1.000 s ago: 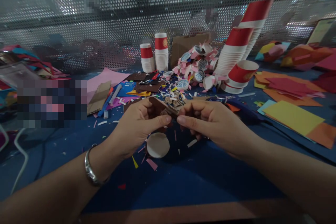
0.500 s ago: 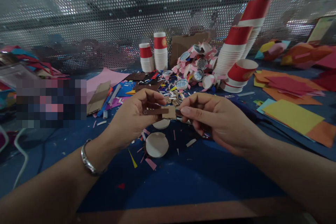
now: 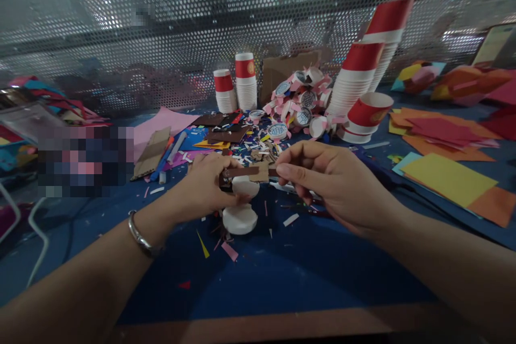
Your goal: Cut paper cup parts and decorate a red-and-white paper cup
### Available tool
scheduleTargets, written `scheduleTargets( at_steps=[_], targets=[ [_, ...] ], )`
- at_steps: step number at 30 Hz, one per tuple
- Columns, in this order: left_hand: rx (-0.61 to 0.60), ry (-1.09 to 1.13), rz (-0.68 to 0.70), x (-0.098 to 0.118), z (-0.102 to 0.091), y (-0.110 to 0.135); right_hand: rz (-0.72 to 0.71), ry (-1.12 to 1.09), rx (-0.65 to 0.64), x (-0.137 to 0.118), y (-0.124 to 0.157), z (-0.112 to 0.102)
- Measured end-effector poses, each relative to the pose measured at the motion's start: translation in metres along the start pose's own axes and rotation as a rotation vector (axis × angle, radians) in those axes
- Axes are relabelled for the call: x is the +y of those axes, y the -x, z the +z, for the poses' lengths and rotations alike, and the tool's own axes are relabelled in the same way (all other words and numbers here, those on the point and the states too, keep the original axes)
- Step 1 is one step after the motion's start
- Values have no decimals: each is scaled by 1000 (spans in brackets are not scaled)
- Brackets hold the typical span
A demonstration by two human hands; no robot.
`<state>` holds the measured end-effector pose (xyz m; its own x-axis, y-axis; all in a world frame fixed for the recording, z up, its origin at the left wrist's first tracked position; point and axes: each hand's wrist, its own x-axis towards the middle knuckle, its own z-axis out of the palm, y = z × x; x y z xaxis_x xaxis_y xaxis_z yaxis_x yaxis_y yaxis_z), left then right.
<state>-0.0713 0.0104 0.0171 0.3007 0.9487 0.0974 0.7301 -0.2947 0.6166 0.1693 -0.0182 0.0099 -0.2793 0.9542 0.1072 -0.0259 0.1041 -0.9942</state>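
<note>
Pinched in my right hand (image 3: 322, 180) is the right end of a dark brown strip (image 3: 242, 171). A small tan cardboard piece (image 3: 260, 173) sits along this strip. My left hand (image 3: 207, 180) is closed at the near left, its fingers round the edge of a white round piece (image 3: 245, 187) that looks like a cut-off cup bottom, tilted just below the strip. Its fingertips are partly hidden behind the strip and that piece. Directly beneath, a second white round piece (image 3: 241, 220) rests on the blue table among paper scraps.
Stacked red-and-white paper cups (image 3: 355, 78) stand at the back right, two shorter stacks (image 3: 245, 83) at the back middle. Between them is a heap of white discs with pink tabs (image 3: 300, 99). Coloured paper sheets (image 3: 451, 177) lie right; pens (image 3: 163, 158) and cardboard (image 3: 151, 153) lie left.
My left hand has moved down from the strip and raised and tilted a white round piece off the table. My right hand keeps holding the strip in nearly the same place.
</note>
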Motion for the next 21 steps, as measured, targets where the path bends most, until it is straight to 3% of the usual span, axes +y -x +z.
scheduleTargets(
  at_steps=[3, 7, 21],
  targets=[
    [-72, -230, 37, -1, 1, -2, 12, 55, 3, 1, -1, 0],
    [-46, -278, 93, -2, 4, -2, 22, 128, 4, 3, -1, 0],
    [-37, 147, 199, 20, 9, 20, -7, 220, -53, 5, -5, -3]
  ],
)
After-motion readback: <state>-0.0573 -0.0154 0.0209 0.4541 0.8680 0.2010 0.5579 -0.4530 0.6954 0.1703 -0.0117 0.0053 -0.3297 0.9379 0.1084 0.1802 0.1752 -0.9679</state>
